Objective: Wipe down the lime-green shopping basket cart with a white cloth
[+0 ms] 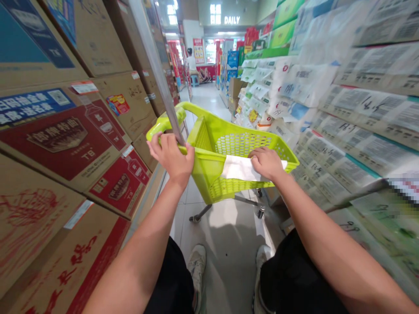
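Shopping cart: the yellow-green plastic cart (203,179) is in the middle of the frame, its handle toward the left and its basket with holes toward the right; under it, one can see grey legs and a small wheel (261,212).
Left hand: the left hand (173,158), left of the centre, is closed around the upper edge of the cart, near the handle; its fingers are bent over the edge and the thumb lies to the right side.
Right hand: the right hand (266,163), right of the centre, has its fingers bent over the basket rim, only a little open, and it holds a white cloth (238,168) against this rim.
Metal pole: the grey pole (157,65) comes down from the top of the frame and its lower end is just beside the left hand.
Left side: cardboard boxes (121,187) are stacked, some with red print and bottle pictures.
Right side: wrapped white packs (347,144) are piled high, with prices written by hand.
Far end: at the top, a sign "DAILY" (231,20) is lit; below, a person in white (191,61) is near a blue stool (194,80).
Floor: pale shoes (198,261) stand on the tiles (225,235), at the bottom.
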A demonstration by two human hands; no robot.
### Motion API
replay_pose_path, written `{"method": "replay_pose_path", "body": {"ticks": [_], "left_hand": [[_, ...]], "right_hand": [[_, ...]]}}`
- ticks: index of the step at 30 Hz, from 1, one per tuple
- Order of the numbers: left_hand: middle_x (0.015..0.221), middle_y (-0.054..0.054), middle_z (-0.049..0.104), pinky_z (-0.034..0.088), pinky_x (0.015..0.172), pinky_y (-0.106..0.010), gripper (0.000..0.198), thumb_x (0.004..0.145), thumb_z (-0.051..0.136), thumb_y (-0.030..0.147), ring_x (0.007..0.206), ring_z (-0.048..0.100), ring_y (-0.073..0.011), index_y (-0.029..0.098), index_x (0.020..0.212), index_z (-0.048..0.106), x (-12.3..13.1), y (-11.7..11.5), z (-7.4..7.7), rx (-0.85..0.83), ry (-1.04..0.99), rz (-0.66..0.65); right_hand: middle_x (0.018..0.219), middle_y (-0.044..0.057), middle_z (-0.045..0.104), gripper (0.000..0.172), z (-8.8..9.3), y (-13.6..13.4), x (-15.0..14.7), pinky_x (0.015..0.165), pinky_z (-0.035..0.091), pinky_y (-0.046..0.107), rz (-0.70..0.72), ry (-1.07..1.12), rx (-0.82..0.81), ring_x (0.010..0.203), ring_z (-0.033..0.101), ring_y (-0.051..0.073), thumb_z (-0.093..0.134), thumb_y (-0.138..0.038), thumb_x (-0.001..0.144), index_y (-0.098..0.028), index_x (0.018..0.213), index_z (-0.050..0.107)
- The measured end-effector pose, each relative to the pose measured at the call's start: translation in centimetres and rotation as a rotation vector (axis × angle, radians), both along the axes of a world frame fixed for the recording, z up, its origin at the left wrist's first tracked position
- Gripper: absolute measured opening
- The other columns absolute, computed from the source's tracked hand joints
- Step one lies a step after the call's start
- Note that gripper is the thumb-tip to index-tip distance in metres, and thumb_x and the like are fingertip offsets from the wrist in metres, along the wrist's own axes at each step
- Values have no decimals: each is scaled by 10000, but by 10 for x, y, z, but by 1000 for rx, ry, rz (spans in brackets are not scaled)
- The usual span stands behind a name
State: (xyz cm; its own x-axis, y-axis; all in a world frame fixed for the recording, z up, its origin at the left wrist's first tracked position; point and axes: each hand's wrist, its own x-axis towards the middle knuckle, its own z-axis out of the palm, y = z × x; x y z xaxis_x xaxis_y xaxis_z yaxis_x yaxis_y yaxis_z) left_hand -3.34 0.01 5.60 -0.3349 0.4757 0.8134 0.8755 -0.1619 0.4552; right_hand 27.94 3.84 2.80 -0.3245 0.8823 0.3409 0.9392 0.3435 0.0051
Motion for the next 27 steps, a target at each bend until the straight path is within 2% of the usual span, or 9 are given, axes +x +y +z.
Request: {"method": "replay_pose_path", "body": {"ticks": [4, 7, 9, 13, 18, 23, 25, 27], "left_hand": [[1274, -163, 617, 144, 1275, -656, 226, 836, 613, 336, 1478, 359, -392, 223, 1031, 589, 13, -8, -3, -45, 4, -22], [1267, -156, 626, 123, 1284, -650, 213, 855, 608, 357, 1457, 386, -383, 226, 1021, 585, 13, -9, -2, -48, 39, -14], [1257, -149, 633, 111, 1296, -631, 204, 855, 609, 358, 1439, 411, -373, 225, 1007, 578, 8, -7, -1, -41, 59, 6], [1268, -147, 640, 118, 1317, -577, 185, 891, 579, 355, 1450, 416, -351, 224, 1021, 567, -9, 1, 0, -33, 105, 17], [1265, -138, 650, 150, 1327, -553, 165, 909, 576, 340, 1460, 422, -339, 237, 1037, 565, -23, 8, 1, -11, 133, 18], [1257, -146, 647, 126, 1327, -606, 174, 856, 617, 296, 1467, 411, -368, 240, 1016, 581, -9, 7, 3, -10, 61, 4], [1299, -159, 626, 83, 1330, -621, 200, 847, 623, 286, 1482, 383, -377, 232, 1036, 585, 2, 4, 2, -24, 36, -4], [1338, -170, 605, 43, 1330, -630, 215, 856, 612, 282, 1497, 356, -380, 221, 1060, 584, 12, -1, 2, -45, 29, -12]], "right_hand": [[1148, 92, 779, 481, 8, -7, -49, 887, 400, 351, 78, 40, 15, 1120, 651, 273, 312, -378, 1057, -219, 1063, 766], [1124, 102, 786, 601, 12, -13, -74, 805, 397, 336, 27, 60, -31, 1024, 687, 276, 222, -518, 1090, -235, 1143, 750], [1120, 108, 789, 650, 14, -16, -80, 783, 395, 329, -4, 50, -62, 1000, 702, 282, 182, -565, 1090, -241, 1201, 735], [1092, 115, 793, 665, 12, -15, -70, 749, 400, 328, -21, 3, -96, 990, 722, 299, 177, -590, 1082, -247, 1215, 732], [1067, 139, 794, 704, 6, -10, -32, 739, 418, 329, -142, -32, -155, 1005, 737, 311, 172, -593, 1072, -239, 1207, 765], [1069, 153, 799, 677, -2, -5, -13, 776, 429, 339, -295, -17, -102, 1023, 737, 314, 198, -541, 1074, -228, 1192, 787], [1053, 151, 801, 675, -2, -4, -20, 774, 416, 340, -309, 2, -66, 1004, 737, 310, 196, -529, 1077, -218, 1160, 790], [1050, 139, 803, 667, 0, -4, -34, 765, 399, 340, -256, 26, -46, 988, 732, 301, 194, -517, 1083, -216, 1104, 789]]}}
